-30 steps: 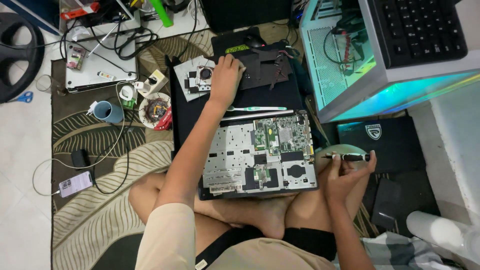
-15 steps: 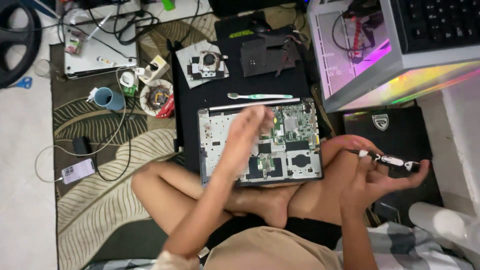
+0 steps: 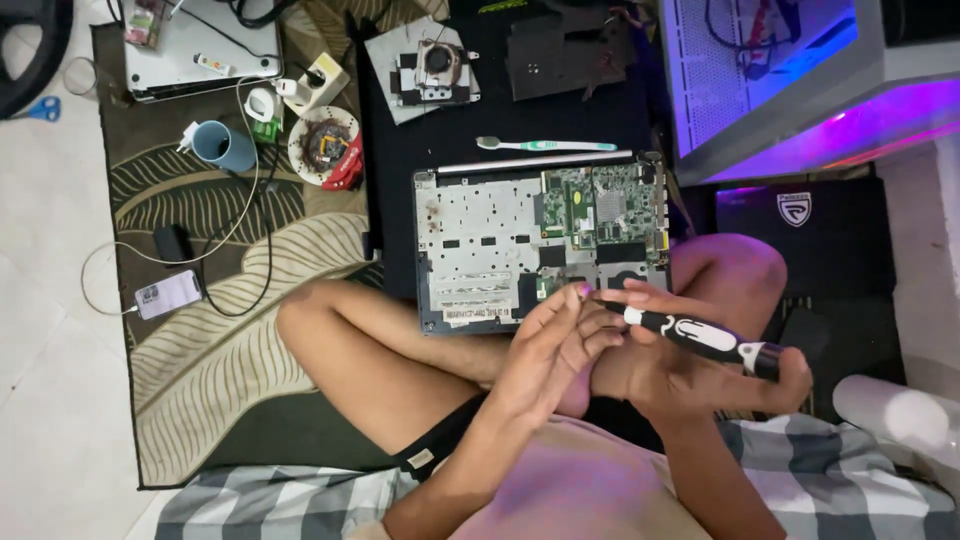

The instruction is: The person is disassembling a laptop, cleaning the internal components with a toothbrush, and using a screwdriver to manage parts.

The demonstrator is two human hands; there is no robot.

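- On the floor, above crossed bare legs, the right hand [image 3: 700,375] is wrapped around a black-and-white pen-shaped electric screwdriver [image 3: 695,335], its grip clenched on the tool's body; the tool lies nearly level, tip pointing left.
- Just beside it, the left hand [image 3: 550,360] has its fingertips [image 3: 580,295] pinched at the screwdriver's tip; whether anything small sits between them cannot be told.
- Both hands hover over the near edge of an opened grey laptop chassis [image 3: 480,250] with its green circuit board [image 3: 600,205] exposed, which rests on a black mat [image 3: 400,150] and partly on the person's legs.
- Just beyond the chassis, a white-and-teal toothbrush [image 3: 545,145] lies lengthwise on the mat.
- Farther back sit a square metal cooling fan assembly [image 3: 425,65] and a dark flat cover panel [image 3: 565,55].
- Left of the mat, on a leaf-patterned green and beige rug [image 3: 200,350], stand a blue cup [image 3: 222,145] and a round white dish of small parts [image 3: 325,145].
- Near the rug's left edge lies a white smartphone [image 3: 168,294] plugged into a white cable [image 3: 100,265].
- At upper right, a glass-sided computer case [image 3: 790,80] glows purple and blue.
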